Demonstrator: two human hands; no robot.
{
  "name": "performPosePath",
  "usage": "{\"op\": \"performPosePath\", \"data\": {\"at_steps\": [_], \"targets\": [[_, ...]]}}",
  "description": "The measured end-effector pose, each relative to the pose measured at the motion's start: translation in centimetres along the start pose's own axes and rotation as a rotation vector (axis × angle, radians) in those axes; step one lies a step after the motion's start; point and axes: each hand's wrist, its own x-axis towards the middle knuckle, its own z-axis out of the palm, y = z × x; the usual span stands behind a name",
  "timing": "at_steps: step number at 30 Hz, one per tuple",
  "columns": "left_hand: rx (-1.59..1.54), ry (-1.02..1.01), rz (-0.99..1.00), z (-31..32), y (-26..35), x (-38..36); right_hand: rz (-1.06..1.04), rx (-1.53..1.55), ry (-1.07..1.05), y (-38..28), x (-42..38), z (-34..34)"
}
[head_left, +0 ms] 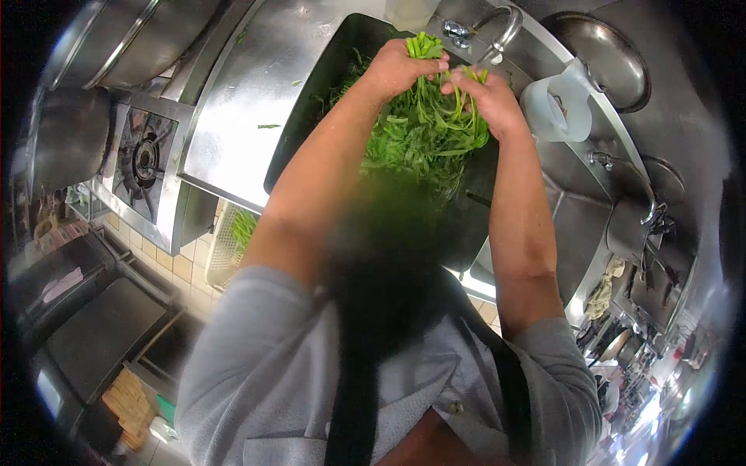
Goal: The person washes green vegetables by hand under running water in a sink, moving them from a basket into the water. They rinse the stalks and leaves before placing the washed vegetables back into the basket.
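Note:
My left hand (395,71) is closed around a bunch of leafy greens (423,46), whose bright green stems stick up past the thumb. Close beside it, my right hand (491,99) pinches more stems of the greens, with leaves hanging below. Both hands are over a large black tub (299,128), near its far end. A heap of wet-looking leafy greens (423,140) fills much of the tub. A dark blur at the bottom centre hides the tub's near part.
A steel counter (233,101) with leaf scraps lies left of the tub, beside a gas burner (146,159). On the right are a steel sink (579,217), a faucet (509,35) and a translucent pitcher (556,109). A basket of greens (221,241) sits low at left.

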Motion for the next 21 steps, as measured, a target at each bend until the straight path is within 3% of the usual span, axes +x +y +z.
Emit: {"op": "performPosePath", "data": {"at_steps": [2, 6, 8, 15, 17, 21], "targets": [[0.015, 0.049, -0.008, -0.1, 0.0, -0.2, -0.146, -0.224, 0.045, 1.7, 0.7, -0.1], [0.067, 0.046, -0.034, 0.3, 0.1, -0.5, -0.148, -0.382, 0.054, 2.2, 1.4, 0.1], [0.077, 0.124, -0.031, 0.7, 0.4, -1.2, -0.031, -0.211, 0.179, 2.2, 1.4, 0.5], [0.052, 0.208, -0.075, 2.1, -1.0, -2.1, -0.037, 0.214, 0.328, 3.1, 1.7, 1.3], [0.09, 0.328, -0.112, 2.4, -0.1, -2.8, 0.097, 0.416, 0.468, 4.1, 2.4, 0.0], [0.01, 0.242, -0.087, -0.3, -2.1, -3.0, 0.028, 0.604, 0.539, 5.8, 2.8, -3.4]]}}
